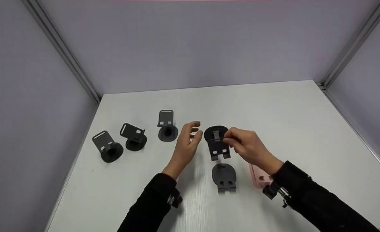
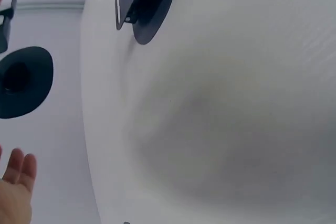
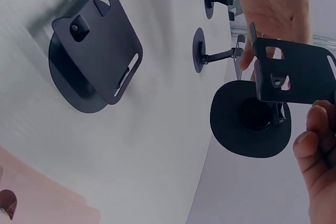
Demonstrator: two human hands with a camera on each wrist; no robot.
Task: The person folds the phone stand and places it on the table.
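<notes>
Nearest the person, a folded black stand (image 1: 223, 176) lies flat on the white table (image 1: 289, 122), plate down over its round base. Just to its right a pink stand (image 1: 259, 177) lies flat too, partly hidden under the right sleeve.

Above these, lifted off the table between the two hands, the held black stand (image 1: 217, 141): oval base, hinged arm, flat plate with two cut-outs and two small hooked feet pointing toward the person. In the right wrist view the plate stands out from the base and the base's dark centre recess shows (image 3: 252, 121).

The right hand (image 1: 249, 149) pinches it at the plate's right edge, fingers curled on it. The left hand (image 1: 186, 141) is just beside the stand's left side, fingers loosely spread, not touching it as far as the head view shows. Hands close together, stand between them.

Farther left, three unfolded stands upright in a row: one grey-based (image 1: 167, 127), one black (image 1: 133, 136), one black at far left (image 1: 107, 147). Grey walls with metal corner rails (image 1: 64, 51) behind.
</notes>
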